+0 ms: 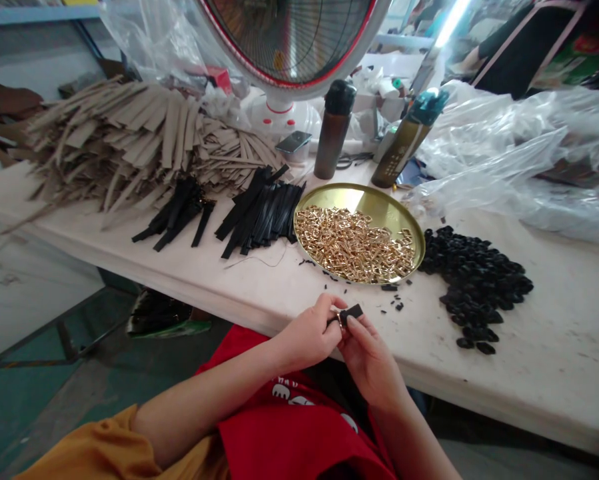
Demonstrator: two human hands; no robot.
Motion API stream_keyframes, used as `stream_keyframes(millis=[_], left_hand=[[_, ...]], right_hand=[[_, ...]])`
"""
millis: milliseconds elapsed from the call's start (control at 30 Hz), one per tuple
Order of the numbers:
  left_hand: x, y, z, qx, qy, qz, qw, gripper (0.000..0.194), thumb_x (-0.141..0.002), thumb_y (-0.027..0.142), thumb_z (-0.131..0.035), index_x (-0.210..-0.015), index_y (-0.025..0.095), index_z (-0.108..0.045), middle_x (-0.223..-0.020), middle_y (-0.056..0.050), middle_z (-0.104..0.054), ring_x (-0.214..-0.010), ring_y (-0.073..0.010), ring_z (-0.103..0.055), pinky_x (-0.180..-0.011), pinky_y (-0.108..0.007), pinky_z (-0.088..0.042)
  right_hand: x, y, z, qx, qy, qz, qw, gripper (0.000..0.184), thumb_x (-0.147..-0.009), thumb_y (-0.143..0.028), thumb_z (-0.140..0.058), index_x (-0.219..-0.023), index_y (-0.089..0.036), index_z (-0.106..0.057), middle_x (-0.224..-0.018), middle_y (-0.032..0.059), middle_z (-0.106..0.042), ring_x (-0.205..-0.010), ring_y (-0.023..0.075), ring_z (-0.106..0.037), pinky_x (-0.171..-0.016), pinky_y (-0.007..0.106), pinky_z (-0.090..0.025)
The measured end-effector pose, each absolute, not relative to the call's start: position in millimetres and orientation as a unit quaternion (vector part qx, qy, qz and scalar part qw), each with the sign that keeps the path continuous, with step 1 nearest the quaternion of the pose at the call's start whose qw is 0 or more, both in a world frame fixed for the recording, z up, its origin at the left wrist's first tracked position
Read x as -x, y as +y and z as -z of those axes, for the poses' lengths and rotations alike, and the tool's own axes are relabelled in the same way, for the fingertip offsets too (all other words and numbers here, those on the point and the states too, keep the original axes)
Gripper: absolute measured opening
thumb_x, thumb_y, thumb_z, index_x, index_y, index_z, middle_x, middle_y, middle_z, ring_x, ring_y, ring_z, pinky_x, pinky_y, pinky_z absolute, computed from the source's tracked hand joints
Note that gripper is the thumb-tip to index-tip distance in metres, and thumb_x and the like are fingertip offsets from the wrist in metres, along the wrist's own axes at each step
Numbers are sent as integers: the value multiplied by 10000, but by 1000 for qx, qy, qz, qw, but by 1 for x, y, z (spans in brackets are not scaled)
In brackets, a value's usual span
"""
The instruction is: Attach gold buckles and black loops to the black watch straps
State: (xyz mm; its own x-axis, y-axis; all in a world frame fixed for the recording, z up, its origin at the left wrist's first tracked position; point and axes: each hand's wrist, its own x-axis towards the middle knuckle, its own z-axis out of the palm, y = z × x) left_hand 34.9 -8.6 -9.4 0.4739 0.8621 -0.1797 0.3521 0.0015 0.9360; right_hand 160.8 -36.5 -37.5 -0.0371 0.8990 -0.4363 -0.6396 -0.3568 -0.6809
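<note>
Over the table's front edge, my left hand [310,335] and my right hand [372,365] meet, both closed on one short black strap [353,311]. A small gold buckle [339,320] sits on the strap between my fingers. The strap's flat end sticks out up and to the right, past my right thumb. Just beyond my hands stands a round gold tray [386,198] heaped with small gold buckles [352,241]. To its left lies a bundle of black straps [269,213], with a smaller bunch of black straps [176,210] farther left.
A pile of black rounded pieces [479,280] lies right of the tray. Grey-beige strips [129,133] are heaped at the back left. Behind the tray stand a dark bottle [335,130], a tilted bottle [409,140] and a fan [289,40]. Clear plastic bags [519,153] cover the back right.
</note>
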Motion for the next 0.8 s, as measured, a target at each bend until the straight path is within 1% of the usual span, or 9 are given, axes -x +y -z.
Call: stream_keyframes(millis=[100, 200, 333, 433, 533, 633, 700, 767, 800], left_hand=[[-34, -4, 13, -661, 464, -233, 542, 280, -790, 174, -385, -1070, 165, -384, -703, 5, -601, -666, -129, -552, -626, -235, -413], [-31, 0, 16, -647, 465, -220, 563, 289, -782, 183, -400, -1069, 170, -370, -678, 16, -599, -614, -119, -545, -592, -227, -411], [-28, 0, 17, -584, 495, -235, 599, 271, -766, 237, -458, -1016, 175, -374, -684, 20, -597, -600, -112, -553, -577, -218, -417], [-27, -2, 17, -546, 503, -199, 640, 188, -784, 319, -438, -891, 165, -439, -645, 26, -565, -495, -86, -500, -493, -196, -388], [-26, -3, 14, -564, 503, -176, 631, 226, -805, 362, -388, -785, 160, -488, -582, 42, -512, -441, -69, -426, -439, -181, -336], [-27, -3, 7, -588, 505, -175, 607, 234, -807, 349, -375, -775, 164, -514, -562, 53, -487, -465, -73, -422, -452, -177, -330], [-27, -4, 3, -612, 497, -170, 591, 223, -805, 324, -377, -757, 163, -525, -570, 51, -491, -490, -75, -433, -476, -177, -338], [-27, -7, 1, -641, 487, -168, 569, 219, -808, 302, -377, -747, 161, -533, -593, 43, -509, -529, -80, -457, -506, -179, -351], [-27, -8, 0, -654, 483, -168, 558, 222, -813, 299, -376, -756, 161, -539, -613, 36, -524, -554, -85, -472, -523, -181, -359]], right_hand=[[-158, -37, 37, 446, -181, -703, 524, 143, -698, -292, -648, -811, -224, -594, -776, -20, -622, -688, 119, -561, -660, 246, -452], [-159, -34, 39, 498, -254, -662, 499, 169, -717, -325, -633, -827, -209, -575, -753, -19, -606, -687, 122, -546, -679, 258, -444], [-166, -28, 42, 610, -372, -515, 473, 224, -711, -375, -625, -804, -189, -541, -718, -5, -583, -677, 150, -530, -654, 290, -431], [-169, -27, 45, 643, -427, -439, 460, 219, -720, -376, -612, -803, -191, -526, -711, -3, -571, -656, 151, -518, -636, 292, -418], [-169, -32, 45, 597, -445, -462, 482, 210, -733, -369, -600, -846, -204, -535, -757, 7, -571, -709, 161, -528, -670, 300, -426], [-172, -38, 42, 538, -418, -499, 535, 229, -824, -409, -460, -862, -210, -567, -829, 23, -560, -742, 152, -516, -702, 299, -425], [-174, -40, 38, 537, -398, -527, 524, 241, -833, -410, -449, -801, -207, -573, -801, 16, -551, -721, 142, -503, -692, 281, -421], [-176, -41, 35, 550, -381, -564, 484, 190, -770, -400, -558, -800, -212, -555, -748, -1, -552, -694, 140, -504, -669, 267, -424], [-176, -42, 33, 546, -373, -591, 461, 214, -737, -396, -601, -842, -218, -546, -736, -5, -560, -687, 144, -514, -660, 268, -428]])
